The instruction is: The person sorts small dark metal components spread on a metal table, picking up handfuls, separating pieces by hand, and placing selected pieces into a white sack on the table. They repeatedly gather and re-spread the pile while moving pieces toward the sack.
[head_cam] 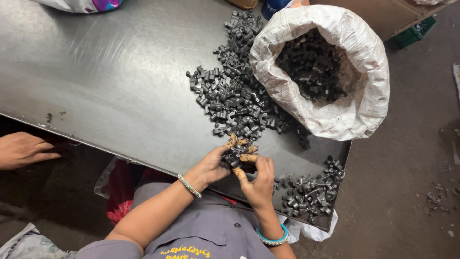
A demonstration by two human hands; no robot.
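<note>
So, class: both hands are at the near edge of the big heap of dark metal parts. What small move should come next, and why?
Probably the right hand carries its part across to the small pile beside it. Both hands, left hand too, grip parts drawn from the big heap, and that pile lies apart on the metal table.

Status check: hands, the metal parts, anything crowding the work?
Left hand and right hand both pinching dark metal parts at table edge. Big pile just ahead, sack beside it. Another person's hand far left, apart.
</note>
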